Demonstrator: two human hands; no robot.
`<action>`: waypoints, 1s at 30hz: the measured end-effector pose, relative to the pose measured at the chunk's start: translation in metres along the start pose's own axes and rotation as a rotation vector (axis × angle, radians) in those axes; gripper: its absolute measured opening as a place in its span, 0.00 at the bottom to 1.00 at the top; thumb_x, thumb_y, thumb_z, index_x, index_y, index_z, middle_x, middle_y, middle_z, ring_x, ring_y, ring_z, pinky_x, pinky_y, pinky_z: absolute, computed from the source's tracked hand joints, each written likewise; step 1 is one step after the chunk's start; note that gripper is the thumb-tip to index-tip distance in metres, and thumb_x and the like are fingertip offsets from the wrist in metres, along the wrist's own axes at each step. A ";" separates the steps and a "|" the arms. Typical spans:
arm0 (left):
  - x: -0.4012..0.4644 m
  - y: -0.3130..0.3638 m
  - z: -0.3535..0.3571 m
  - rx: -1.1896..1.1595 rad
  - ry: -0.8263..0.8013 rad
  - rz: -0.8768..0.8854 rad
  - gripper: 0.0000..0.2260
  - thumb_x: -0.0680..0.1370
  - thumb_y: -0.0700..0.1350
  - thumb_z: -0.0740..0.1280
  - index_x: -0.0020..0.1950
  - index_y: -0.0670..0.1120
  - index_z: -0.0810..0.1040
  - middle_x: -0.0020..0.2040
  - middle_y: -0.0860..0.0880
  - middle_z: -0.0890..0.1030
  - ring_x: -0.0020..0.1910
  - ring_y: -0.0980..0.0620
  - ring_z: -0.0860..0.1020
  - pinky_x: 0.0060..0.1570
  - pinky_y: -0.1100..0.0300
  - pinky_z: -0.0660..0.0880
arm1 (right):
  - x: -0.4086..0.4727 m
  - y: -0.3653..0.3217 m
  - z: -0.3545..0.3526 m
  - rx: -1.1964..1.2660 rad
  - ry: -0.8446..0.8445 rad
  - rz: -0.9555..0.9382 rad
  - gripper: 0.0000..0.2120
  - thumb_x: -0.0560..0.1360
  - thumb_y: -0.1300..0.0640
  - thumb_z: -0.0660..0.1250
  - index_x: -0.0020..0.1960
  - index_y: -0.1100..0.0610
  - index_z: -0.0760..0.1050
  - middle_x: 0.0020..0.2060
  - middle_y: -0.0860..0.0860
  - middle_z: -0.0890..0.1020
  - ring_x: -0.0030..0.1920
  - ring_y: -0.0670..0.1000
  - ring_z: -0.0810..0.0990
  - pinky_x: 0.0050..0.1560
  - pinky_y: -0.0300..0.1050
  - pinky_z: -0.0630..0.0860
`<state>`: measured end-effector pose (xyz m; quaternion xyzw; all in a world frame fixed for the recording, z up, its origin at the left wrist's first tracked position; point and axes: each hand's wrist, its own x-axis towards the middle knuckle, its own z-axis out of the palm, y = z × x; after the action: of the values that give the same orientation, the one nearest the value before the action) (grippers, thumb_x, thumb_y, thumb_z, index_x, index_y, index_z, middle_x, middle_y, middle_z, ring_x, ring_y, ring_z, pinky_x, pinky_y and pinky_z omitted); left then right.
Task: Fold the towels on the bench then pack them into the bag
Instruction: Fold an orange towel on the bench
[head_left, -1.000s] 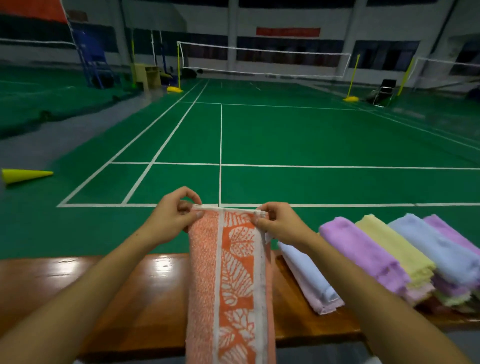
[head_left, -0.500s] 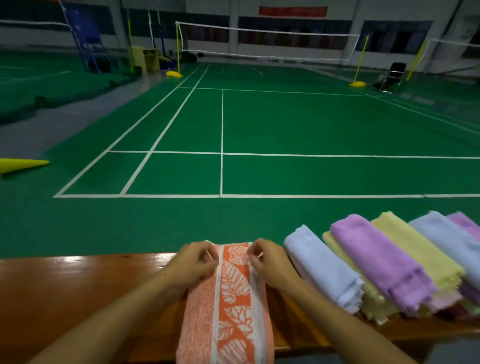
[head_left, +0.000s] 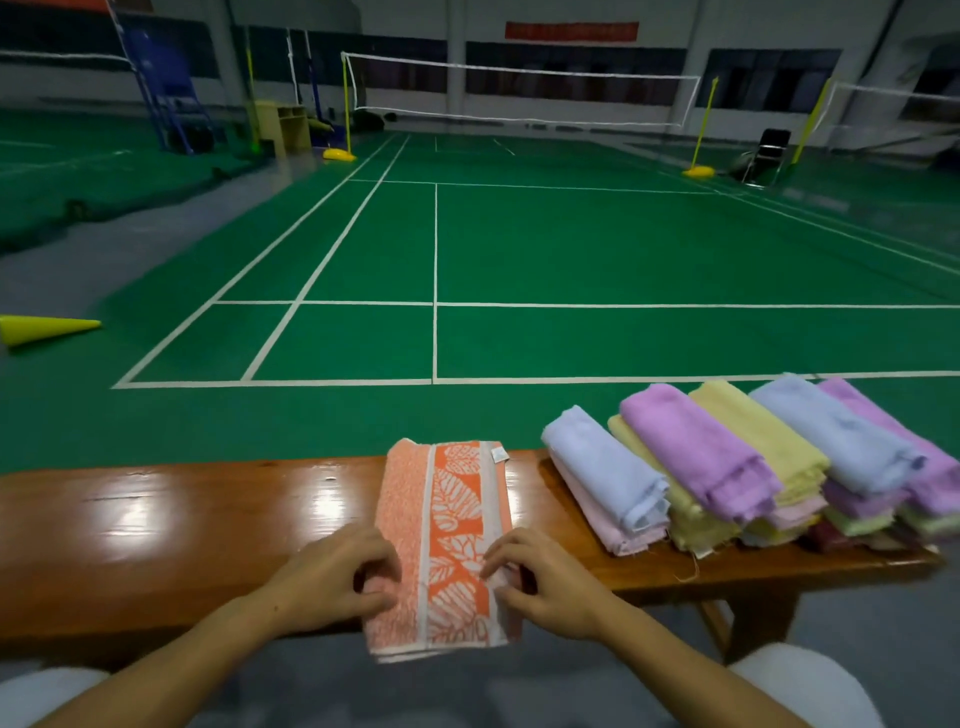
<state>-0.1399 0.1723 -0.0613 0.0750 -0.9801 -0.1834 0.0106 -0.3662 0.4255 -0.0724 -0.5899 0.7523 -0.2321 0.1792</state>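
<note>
Court (head_left: 571, 249): green badminton floor, white lines, net (head_left: 519, 93) at far end, yellow cone (head_left: 47, 328) lying on its side at left. Dim indoor light.

Bench (head_left: 182, 530): glossy brown wood, strong glare patches on left half. Looks slick.

Pile (head_left: 753, 467): folded pastel towels, overlapping, at bench's right end; near ends reach the front edge. No bag in view.

Towel (head_left: 447, 540): orange leaf print, narrow strip laid across bench mid-width, far end at back edge, near end hanging past front edge.

Left hand (head_left: 332, 582): fingers curled, pinching towel's left edge near the front edge. Right hand (head_left: 540, 582): same on right edge.

Risks (judgement): polished wood gives little grip, so the towel may slide during the next fold; uneven pull from the two hands would skew the edges; the overhang could drag the towel off.
</note>
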 end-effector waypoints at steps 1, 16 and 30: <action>-0.001 0.000 0.000 0.048 0.021 0.033 0.13 0.74 0.66 0.69 0.54 0.63 0.79 0.52 0.66 0.75 0.51 0.64 0.72 0.48 0.61 0.75 | 0.000 0.000 0.001 0.011 0.014 0.006 0.11 0.80 0.43 0.65 0.61 0.41 0.79 0.62 0.34 0.74 0.66 0.39 0.72 0.70 0.47 0.73; -0.005 0.010 0.015 0.408 0.192 0.363 0.10 0.80 0.60 0.67 0.58 0.58 0.76 0.56 0.55 0.76 0.50 0.57 0.74 0.46 0.64 0.71 | 0.001 0.006 0.007 0.083 0.055 0.074 0.09 0.80 0.46 0.68 0.60 0.42 0.79 0.61 0.33 0.72 0.67 0.39 0.70 0.70 0.47 0.74; 0.008 0.020 -0.005 -0.412 0.335 -0.013 0.02 0.79 0.48 0.75 0.48 0.56 0.86 0.44 0.59 0.86 0.43 0.56 0.84 0.43 0.56 0.80 | -0.005 -0.030 0.013 -0.173 0.071 -0.076 0.37 0.70 0.29 0.72 0.72 0.44 0.65 0.67 0.41 0.71 0.64 0.41 0.68 0.63 0.36 0.68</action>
<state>-0.1508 0.1877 -0.0499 0.1067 -0.9061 -0.3642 0.1868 -0.3337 0.4226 -0.0669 -0.6228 0.7524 -0.1936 0.0920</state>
